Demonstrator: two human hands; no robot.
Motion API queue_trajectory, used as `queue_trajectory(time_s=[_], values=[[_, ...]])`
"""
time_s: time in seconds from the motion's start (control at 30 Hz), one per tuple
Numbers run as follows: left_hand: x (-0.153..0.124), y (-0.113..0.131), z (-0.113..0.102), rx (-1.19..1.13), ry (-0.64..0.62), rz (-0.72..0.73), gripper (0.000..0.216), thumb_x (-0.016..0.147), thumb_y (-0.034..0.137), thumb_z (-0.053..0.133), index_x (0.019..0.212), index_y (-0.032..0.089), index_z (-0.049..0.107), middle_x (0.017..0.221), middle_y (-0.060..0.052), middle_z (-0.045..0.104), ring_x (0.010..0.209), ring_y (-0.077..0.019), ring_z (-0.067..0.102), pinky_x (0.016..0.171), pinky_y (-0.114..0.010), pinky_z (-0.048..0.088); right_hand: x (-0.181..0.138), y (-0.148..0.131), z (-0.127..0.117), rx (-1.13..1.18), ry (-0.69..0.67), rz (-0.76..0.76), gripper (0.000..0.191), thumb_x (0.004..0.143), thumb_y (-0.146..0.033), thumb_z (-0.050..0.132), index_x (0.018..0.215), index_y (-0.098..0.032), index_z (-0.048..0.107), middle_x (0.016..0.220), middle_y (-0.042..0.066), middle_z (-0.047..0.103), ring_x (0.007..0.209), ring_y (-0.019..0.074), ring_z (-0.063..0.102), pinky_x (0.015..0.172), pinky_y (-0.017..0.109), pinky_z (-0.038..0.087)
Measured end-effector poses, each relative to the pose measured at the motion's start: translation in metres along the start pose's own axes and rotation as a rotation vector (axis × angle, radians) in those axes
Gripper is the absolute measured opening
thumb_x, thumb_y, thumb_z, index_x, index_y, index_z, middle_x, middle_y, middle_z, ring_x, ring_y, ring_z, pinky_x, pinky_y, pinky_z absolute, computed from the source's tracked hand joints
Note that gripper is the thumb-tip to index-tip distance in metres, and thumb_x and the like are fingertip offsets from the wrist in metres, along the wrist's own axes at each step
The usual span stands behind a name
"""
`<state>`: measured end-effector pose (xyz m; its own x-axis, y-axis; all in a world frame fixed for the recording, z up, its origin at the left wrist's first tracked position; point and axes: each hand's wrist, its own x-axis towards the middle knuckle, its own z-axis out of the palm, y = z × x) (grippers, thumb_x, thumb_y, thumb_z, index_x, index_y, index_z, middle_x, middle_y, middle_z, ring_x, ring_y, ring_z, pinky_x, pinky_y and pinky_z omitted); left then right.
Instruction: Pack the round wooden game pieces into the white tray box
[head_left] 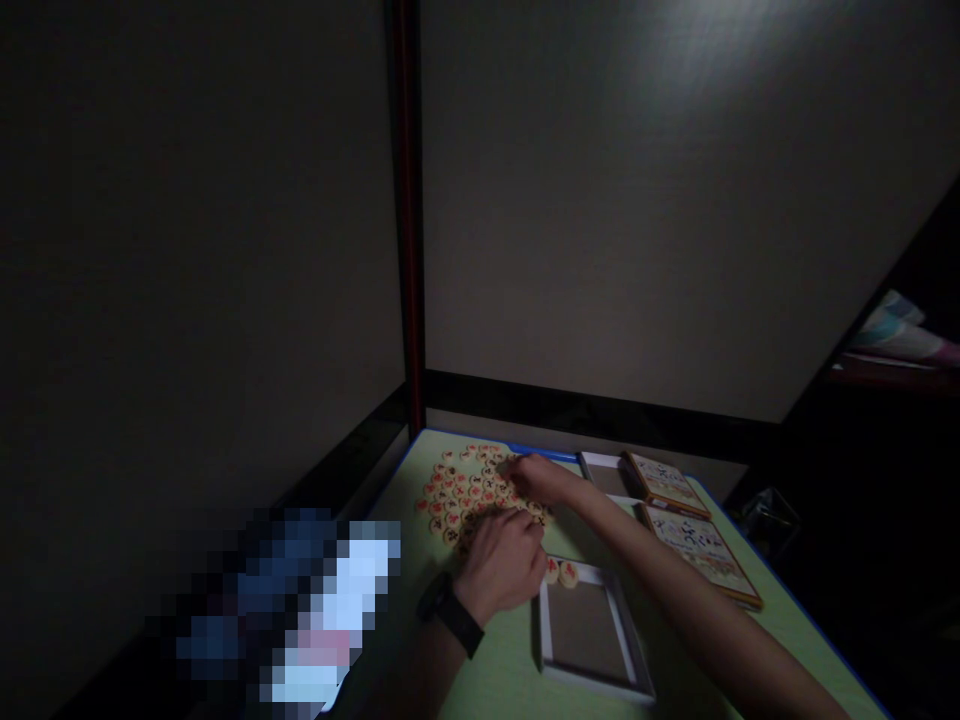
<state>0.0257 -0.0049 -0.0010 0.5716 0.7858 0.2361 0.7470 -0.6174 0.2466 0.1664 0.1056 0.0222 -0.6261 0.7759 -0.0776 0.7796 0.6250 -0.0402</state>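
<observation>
Round wooden Chinese chess pieces (459, 492), marked in red or black characters, lie spread over the far left of the green table. My left hand (504, 560), with a black watch at its wrist, is curled over the near edge of the pieces, beside the tray's corner; its fingertips are hidden. Farther back, my right hand (536, 478) reaches across with its fingers bent together at the pieces' right side, and whatever it grips cannot be made out. Between my forearms lies an open box tray (589, 630), a few pieces (568, 574) in its far end.
At the right stand two printed boxes or lids (664, 482) (703, 552), with another open tray (609, 478) behind my right forearm. Walls close in the table's back and left. A blurred bright patch (337, 610) is at lower left. Beyond the right edge sits a dark bin-like object (769, 520).
</observation>
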Motion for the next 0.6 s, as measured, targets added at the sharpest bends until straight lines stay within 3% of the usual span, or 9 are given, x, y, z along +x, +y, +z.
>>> queue_trajectory(time_s=[0.17,0.37,0.5,0.6], values=[[0.0,0.0,-0.001,-0.011,0.008,-0.007,0.024,0.09,0.021,0.045,0.095,0.017,0.068,0.105,-0.01,0.07,0.102,-0.0253,0.064,0.093,-0.039,0.051,0.003,-0.004,-0.003,-0.023,-0.025,-0.008,0.024,0.081,-0.005,0.055,0.093,-0.014,0.075,0.097,0.011,0.076,0.088,0.0205,0.068,0.072,0.024,0.044],[-0.001,0.002,-0.002,-0.053,0.07,-0.04,0.025,0.089,0.016,0.044,0.094,0.017,0.069,0.104,-0.012,0.07,0.103,-0.0281,0.064,0.094,-0.041,0.049,0.003,-0.012,-0.001,-0.033,0.001,-0.025,0.026,0.082,-0.003,0.055,0.098,-0.014,0.072,0.103,0.013,0.075,0.095,0.0219,0.067,0.077,0.025,0.043],[0.006,-0.002,0.0,-0.252,0.23,-0.234,0.026,0.089,0.012,0.044,0.094,0.016,0.069,0.106,-0.014,0.07,0.101,-0.0261,0.065,0.092,-0.038,0.049,-0.006,-0.008,-0.006,0.012,0.077,0.008,0.022,0.082,-0.004,0.055,0.094,-0.014,0.07,0.098,0.013,0.075,0.089,0.0212,0.067,0.073,0.025,0.042],[0.016,-0.009,0.003,-0.613,0.394,-0.447,0.026,0.091,0.013,0.045,0.104,0.017,0.067,0.096,-0.009,0.07,0.092,-0.0219,0.066,0.086,-0.034,0.05,-0.025,-0.005,-0.017,0.062,0.172,0.055,0.022,0.083,-0.006,0.054,0.099,-0.013,0.068,0.096,0.012,0.073,0.085,0.0206,0.066,0.071,0.025,0.042]])
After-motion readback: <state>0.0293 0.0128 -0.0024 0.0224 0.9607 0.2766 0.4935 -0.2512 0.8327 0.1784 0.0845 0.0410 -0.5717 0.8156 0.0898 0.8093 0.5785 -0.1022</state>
